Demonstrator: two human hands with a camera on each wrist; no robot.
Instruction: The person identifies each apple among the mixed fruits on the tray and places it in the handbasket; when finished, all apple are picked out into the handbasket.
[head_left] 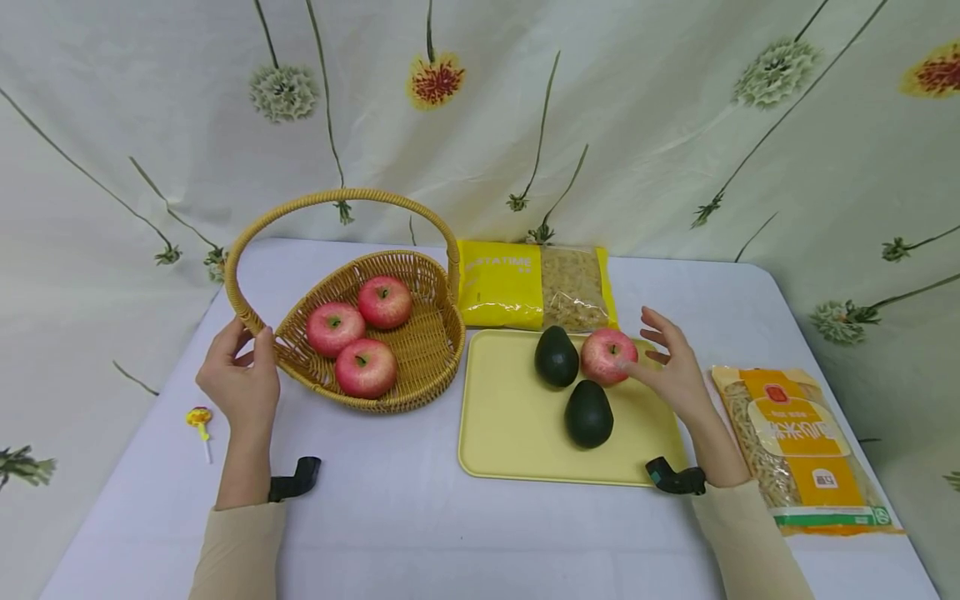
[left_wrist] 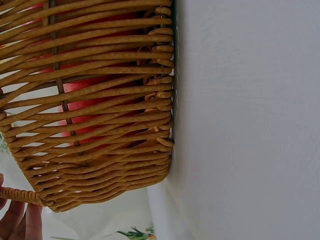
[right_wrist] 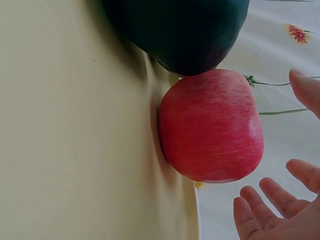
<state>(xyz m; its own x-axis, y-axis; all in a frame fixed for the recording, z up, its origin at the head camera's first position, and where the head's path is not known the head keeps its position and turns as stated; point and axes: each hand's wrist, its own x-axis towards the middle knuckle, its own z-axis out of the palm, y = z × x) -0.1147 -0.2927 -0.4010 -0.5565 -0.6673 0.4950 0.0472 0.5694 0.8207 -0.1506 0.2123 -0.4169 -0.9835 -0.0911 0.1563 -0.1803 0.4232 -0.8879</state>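
My left hand (head_left: 243, 379) grips the lower left end of the wicker basket's handle (head_left: 341, 197). Three red apples (head_left: 366, 368) lie inside the basket (head_left: 431, 342), grouped toward its left. In the left wrist view, fingers (left_wrist: 33, 222) curl at the handle's base. Over the right side of a yellow tray (head_left: 506, 408), my right hand (head_left: 678, 371) is spread with thumb and fingers apart, beside a red apple (head_left: 606, 354). The right wrist view shows a gap between that apple (right_wrist: 210, 127) and the fingertips. Two dark green avocados (head_left: 557, 357) also sit on the tray.
Behind the tray lies a yellow pasta bag (head_left: 502, 287). An orange and clear food packet (head_left: 810, 450) is at the right, near the right forearm. A lollipop (head_left: 200, 421) lies left of the left hand. Floral cloth hangs behind the white table (head_left: 450, 533).
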